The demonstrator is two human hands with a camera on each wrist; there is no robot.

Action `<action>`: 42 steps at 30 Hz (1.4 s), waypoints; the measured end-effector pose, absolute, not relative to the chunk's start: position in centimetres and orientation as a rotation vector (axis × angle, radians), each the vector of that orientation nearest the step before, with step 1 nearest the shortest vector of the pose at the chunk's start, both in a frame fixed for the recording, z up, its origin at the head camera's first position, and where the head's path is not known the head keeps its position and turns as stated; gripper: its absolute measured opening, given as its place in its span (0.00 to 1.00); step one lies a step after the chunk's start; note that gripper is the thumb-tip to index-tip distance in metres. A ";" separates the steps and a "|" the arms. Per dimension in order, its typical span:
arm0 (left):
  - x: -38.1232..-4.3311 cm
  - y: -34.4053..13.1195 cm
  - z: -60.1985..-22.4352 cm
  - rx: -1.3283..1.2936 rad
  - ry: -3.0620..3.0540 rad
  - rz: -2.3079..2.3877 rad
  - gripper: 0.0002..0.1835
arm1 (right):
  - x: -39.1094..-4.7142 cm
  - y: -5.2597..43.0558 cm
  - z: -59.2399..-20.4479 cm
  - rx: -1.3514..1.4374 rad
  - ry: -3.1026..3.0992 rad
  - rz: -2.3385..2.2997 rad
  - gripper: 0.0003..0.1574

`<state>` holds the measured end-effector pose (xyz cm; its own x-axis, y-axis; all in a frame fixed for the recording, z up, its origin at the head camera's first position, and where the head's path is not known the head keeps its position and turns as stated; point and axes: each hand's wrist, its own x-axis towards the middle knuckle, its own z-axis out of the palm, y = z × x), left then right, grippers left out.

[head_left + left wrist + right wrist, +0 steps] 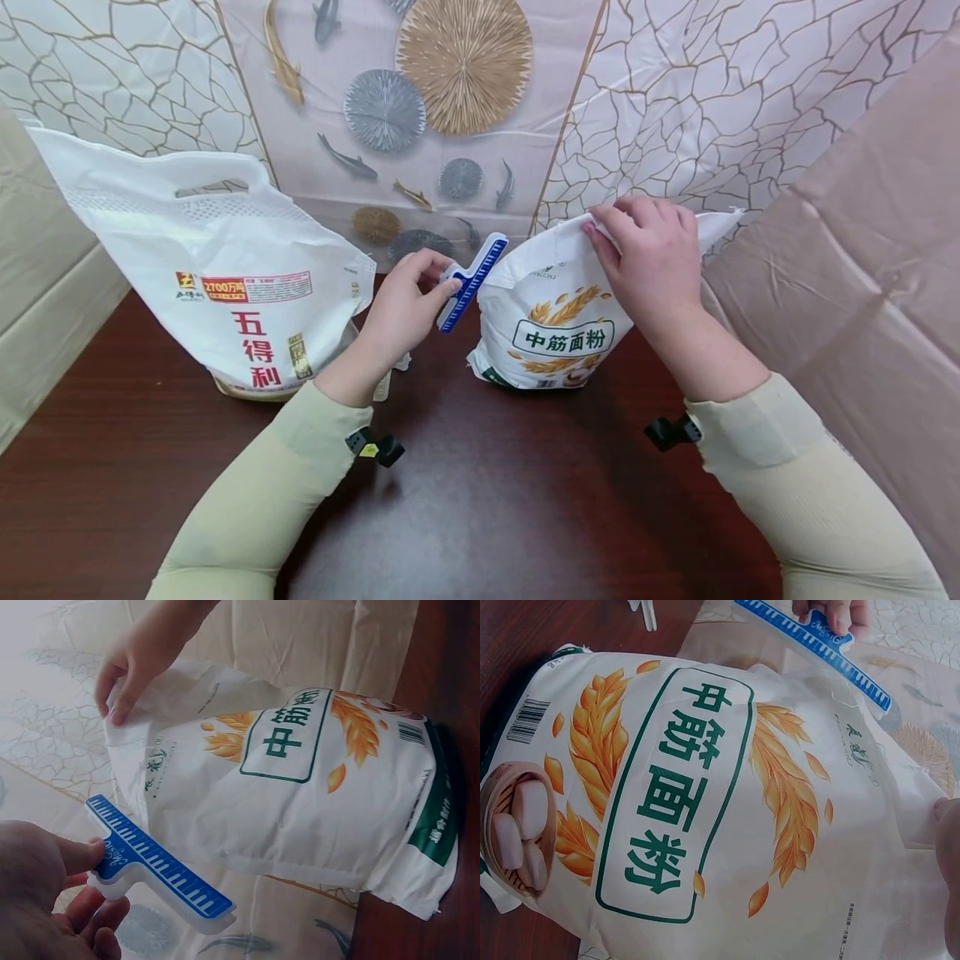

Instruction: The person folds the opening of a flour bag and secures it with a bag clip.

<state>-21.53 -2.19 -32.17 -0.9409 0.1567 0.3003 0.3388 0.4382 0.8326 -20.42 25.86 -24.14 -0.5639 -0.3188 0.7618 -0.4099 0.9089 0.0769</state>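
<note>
My left hand (401,307) pinches a blue-and-white bag clip (474,282) with a keyboard-like pattern, thumb on its handle. The clip tilts beside the left upper side of a white flour bag (566,308) that stands on the table. In the left wrist view, the clip (161,862) is in front of the bag's side edge, and I cannot tell if they touch. My right hand (654,260) grips the bag's top edge, which is drawn up flat. Only part of the right hand (949,862) shows in the right wrist view, at the right edge.
A larger white flour bag (217,275) with a cut-out handle stands at the left. A pale thin object (382,388) lies partly hidden behind my left wrist. The dark table (465,492) meets a patterned cloth (450,192) behind; brown sheeting (862,275) hangs at the right.
</note>
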 end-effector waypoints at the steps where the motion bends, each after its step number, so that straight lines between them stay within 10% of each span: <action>1: -21.6 -2.2 -32.1 -0.436 -2.505 -1.520 0.12 | -20.4 25.8 -24.1 0.520 -2.215 0.136 0.14; 42: -25.2 0.5 -26.7 -0.804 -2.650 -1.226 0.13 | -21.3 25.8 -24.5 0.578 -2.143 0.206 0.10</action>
